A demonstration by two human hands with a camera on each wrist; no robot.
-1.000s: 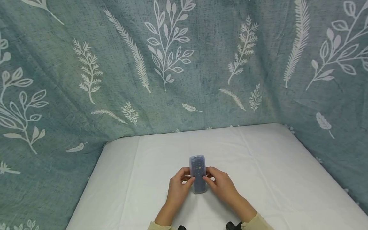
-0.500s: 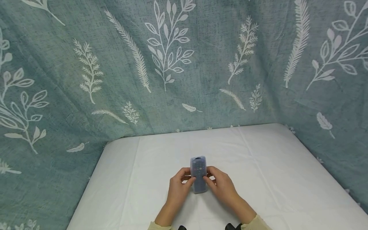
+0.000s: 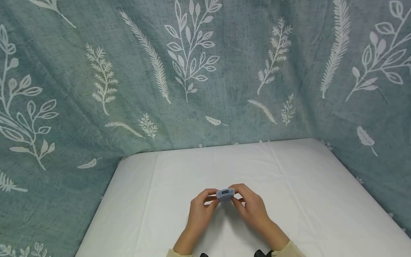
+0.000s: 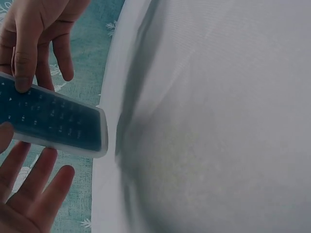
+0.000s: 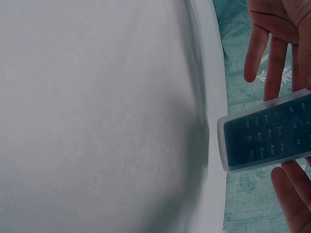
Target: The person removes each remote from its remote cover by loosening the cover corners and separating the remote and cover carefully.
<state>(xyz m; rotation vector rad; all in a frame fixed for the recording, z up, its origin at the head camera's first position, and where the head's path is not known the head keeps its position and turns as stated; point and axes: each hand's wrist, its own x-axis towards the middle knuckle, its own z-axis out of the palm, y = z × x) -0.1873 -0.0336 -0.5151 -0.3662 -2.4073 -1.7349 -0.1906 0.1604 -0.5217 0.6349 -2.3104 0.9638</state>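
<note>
A dark blue remote control (image 3: 225, 193) in a clear, milky cover stands upright, its top end facing up in the head view. My left hand (image 3: 200, 212) pinches one side edge, thumb in front. On the opposite edge, my right hand (image 3: 252, 207) grips it the same way. In the left wrist view, rows of small pale keys show on the remote (image 4: 53, 116), with the right hand (image 4: 41, 34) above and the left hand (image 4: 34, 199) below. The right wrist view shows the remote's lower end (image 5: 262, 133) apart from the white cloth.
A white cloth (image 3: 179, 171) covers the table. Behind and beside it hangs a blue-green curtain (image 3: 231, 71) with white leaf prints. Black straps or devices (image 3: 260, 252) sit near the sleeve cuffs at the bottom edge.
The remote has tilted up from showing its keyed face to showing mainly its top end in the head view. Both hands keep their hold and barely shift.
</note>
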